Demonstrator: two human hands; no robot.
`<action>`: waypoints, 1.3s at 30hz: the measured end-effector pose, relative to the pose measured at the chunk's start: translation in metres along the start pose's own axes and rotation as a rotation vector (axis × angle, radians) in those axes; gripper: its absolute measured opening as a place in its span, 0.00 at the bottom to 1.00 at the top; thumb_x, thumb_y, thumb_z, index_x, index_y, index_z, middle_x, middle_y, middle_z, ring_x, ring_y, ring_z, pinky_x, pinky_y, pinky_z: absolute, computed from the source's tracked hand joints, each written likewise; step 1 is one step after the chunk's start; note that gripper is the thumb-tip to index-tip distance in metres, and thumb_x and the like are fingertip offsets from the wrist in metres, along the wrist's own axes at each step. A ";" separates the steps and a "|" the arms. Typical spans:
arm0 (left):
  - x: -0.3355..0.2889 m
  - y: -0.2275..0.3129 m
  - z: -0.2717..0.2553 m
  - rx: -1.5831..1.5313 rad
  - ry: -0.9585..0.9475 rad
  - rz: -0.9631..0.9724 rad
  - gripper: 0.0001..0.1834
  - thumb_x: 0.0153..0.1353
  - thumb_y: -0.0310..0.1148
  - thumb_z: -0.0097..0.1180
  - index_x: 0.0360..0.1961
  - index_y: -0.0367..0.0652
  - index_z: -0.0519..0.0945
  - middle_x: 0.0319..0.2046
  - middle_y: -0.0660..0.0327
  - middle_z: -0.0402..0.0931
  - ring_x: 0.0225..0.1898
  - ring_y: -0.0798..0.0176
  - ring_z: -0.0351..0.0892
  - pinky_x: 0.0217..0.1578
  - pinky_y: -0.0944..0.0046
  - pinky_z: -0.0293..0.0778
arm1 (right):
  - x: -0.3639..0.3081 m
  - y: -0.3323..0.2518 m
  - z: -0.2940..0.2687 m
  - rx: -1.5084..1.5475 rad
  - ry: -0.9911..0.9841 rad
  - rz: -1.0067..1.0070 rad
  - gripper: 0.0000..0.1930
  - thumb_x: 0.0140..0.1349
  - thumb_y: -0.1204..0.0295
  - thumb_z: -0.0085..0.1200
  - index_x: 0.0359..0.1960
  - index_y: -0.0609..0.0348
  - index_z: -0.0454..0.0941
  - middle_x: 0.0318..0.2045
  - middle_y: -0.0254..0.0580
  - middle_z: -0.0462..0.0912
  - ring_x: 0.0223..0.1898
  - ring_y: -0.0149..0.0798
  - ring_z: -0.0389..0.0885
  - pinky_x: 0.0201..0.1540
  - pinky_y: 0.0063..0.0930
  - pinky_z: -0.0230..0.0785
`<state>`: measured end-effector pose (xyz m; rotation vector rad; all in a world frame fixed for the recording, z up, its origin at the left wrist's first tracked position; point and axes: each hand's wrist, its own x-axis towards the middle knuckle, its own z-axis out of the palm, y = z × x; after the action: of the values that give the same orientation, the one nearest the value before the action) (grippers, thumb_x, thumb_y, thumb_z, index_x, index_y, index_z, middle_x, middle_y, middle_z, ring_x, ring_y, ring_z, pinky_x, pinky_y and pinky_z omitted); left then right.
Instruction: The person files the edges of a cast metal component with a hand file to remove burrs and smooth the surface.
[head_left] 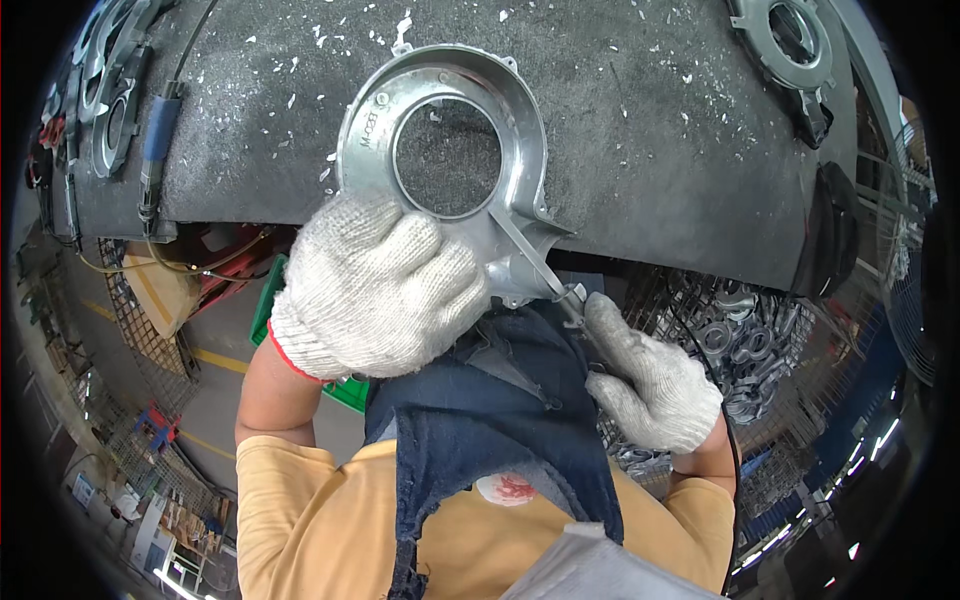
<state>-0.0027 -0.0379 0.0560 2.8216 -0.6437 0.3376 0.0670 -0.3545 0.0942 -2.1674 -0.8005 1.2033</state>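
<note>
A silvery cast-metal ring-shaped housing (pixel 365 165) with a large round opening and a side outlet leans against the near edge of the dark table. My left hand (pixel 385 285), in a white knitted glove with a red cuff edge, is closed on its near left side; its fingertips curl over the metal. A narrow, flat metal tool (pixel 527 254) lies slantwise across the outlet; its exact kind cannot be made out. Lower right, my gloved right hand (pixel 655 385) is at the tool's near end, in line with it. The part within that hand is hidden.
Pale metal flakes lie scattered over the dark tabletop (pixel 640 150). A blue-gripped tool (pixel 159 130) and several castings (pixel 118 125) lie at left. Another round casting (pixel 795 50) sits far right. Below the table, a wire basket of metal parts (pixel 745 345) stands right, a green crate (pixel 348 393) left.
</note>
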 end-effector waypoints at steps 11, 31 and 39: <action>-0.014 -0.018 0.018 -0.116 0.075 0.000 0.13 0.33 0.40 0.68 0.25 0.55 0.83 0.26 0.73 0.73 0.32 0.63 0.77 0.39 0.54 0.78 | 0.004 -0.020 -0.003 -0.144 0.023 0.085 0.37 0.69 0.65 0.65 0.81 0.46 0.68 0.41 0.56 0.87 0.40 0.64 0.91 0.43 0.53 0.87; -0.046 -0.063 0.039 -0.166 0.246 -0.386 0.68 0.40 0.73 0.77 0.75 0.33 0.74 0.68 0.42 0.78 0.70 0.35 0.76 0.75 0.35 0.66 | 0.038 -0.037 -0.019 -0.485 -0.030 -0.090 0.30 0.68 0.66 0.68 0.72 0.30 0.80 0.35 0.48 0.82 0.27 0.53 0.87 0.29 0.45 0.82; -0.043 -0.068 0.042 -0.208 0.202 -0.392 0.67 0.39 0.71 0.80 0.72 0.31 0.75 0.66 0.41 0.79 0.70 0.34 0.76 0.76 0.34 0.64 | 0.060 -0.058 -0.006 -0.405 0.101 -0.118 0.33 0.68 0.67 0.67 0.76 0.33 0.77 0.38 0.50 0.83 0.29 0.57 0.88 0.31 0.47 0.84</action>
<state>-0.0025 0.0279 -0.0068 2.5898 -0.0732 0.4434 0.0841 -0.2731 0.1028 -2.4334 -1.1927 0.9248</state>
